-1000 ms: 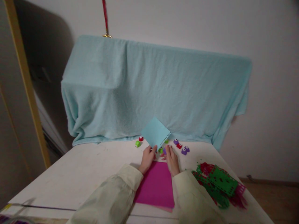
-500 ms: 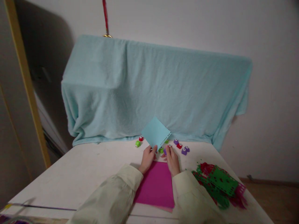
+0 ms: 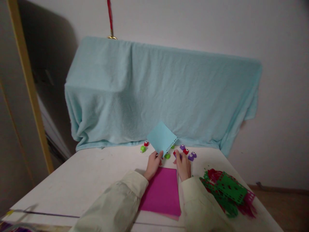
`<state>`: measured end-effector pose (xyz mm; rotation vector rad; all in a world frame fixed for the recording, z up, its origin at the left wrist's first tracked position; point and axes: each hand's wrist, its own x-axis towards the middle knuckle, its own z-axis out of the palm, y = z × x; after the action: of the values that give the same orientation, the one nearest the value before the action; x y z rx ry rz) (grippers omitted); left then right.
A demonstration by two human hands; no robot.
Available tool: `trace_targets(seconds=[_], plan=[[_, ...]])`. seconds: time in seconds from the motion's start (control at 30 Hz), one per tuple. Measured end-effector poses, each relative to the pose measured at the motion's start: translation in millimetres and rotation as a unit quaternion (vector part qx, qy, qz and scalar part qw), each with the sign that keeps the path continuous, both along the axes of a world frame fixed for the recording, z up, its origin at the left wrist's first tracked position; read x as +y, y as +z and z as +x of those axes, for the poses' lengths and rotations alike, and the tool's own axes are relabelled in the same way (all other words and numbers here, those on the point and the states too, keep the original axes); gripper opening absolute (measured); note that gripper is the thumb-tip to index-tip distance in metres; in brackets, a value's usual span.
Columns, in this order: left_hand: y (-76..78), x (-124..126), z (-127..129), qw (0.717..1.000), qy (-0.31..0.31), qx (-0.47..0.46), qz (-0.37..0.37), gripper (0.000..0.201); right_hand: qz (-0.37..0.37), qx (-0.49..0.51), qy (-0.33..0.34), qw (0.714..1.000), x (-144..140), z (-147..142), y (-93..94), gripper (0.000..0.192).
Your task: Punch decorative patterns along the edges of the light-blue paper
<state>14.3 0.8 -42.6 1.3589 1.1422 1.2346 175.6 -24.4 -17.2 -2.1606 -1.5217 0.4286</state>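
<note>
My left hand [image 3: 153, 165] pinches the lower corner of a light blue paper sheet [image 3: 161, 138], which is tilted up like a diamond. A row of small holes and tabs runs along its lower right edge. My right hand [image 3: 183, 166] is closed, its fingertips around a small purple paper piece [image 3: 179, 156] that is mostly hidden. Right beside those fingertips is a small red piece [image 3: 174, 152]. A little green piece [image 3: 167, 156] lies between the two hands. Below them rests a stack of magenta paper sheets [image 3: 160, 192].
Small folded pieces with white eyes lie on the white table: a green one [image 3: 143, 149] at left, a red one [image 3: 185, 151] and purple ones [image 3: 191, 157] at right. Green and red punched paper scraps [image 3: 229, 190] are heaped farther right. A light blue cloth [image 3: 169, 93] hangs behind.
My right hand has moved right, away from the blue sheet, and the purple piece at its fingertips has shifted with it. My left hand keeps the blue sheet in place.
</note>
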Motion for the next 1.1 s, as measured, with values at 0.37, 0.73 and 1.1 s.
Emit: trace_targets(seconds=[0.37, 0.73, 1.1], plan=[[1.5, 0, 1, 1.000, 0.000, 0.001, -0.007, 0.044, -0.092, -0.087, -0.124, 0.984, -1, 27, 12.8, 0.086], [1.0, 0, 0, 1.000, 0.003, 0.003, -0.007, 0.044, -0.075, -0.081, -0.099, 0.989, 0, 24, 12.6, 0.086], [1.3, 0, 1, 1.000, 0.001, -0.011, -0.012, 0.045, -0.045, -0.058, -0.087, 0.993, -1, 24, 14.8, 0.086]])
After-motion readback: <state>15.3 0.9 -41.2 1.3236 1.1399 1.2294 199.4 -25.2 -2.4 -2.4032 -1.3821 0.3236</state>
